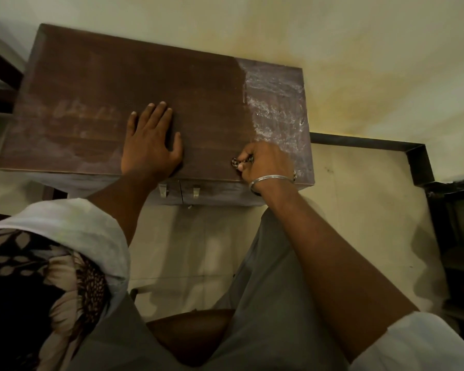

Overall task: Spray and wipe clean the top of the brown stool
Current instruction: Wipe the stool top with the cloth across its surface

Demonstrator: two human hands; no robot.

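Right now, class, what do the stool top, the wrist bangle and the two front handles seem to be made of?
Stool top: likely wood, matt brown; faint grain lines show. Bangle: metal, polished silver; it glints. Handles: probably metal, dull pale grey; too small to be sure.

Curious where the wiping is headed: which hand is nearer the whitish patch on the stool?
Right. The right hand, gripping a cloth, borders the patch; the left hand lies flat on the stool, well left.
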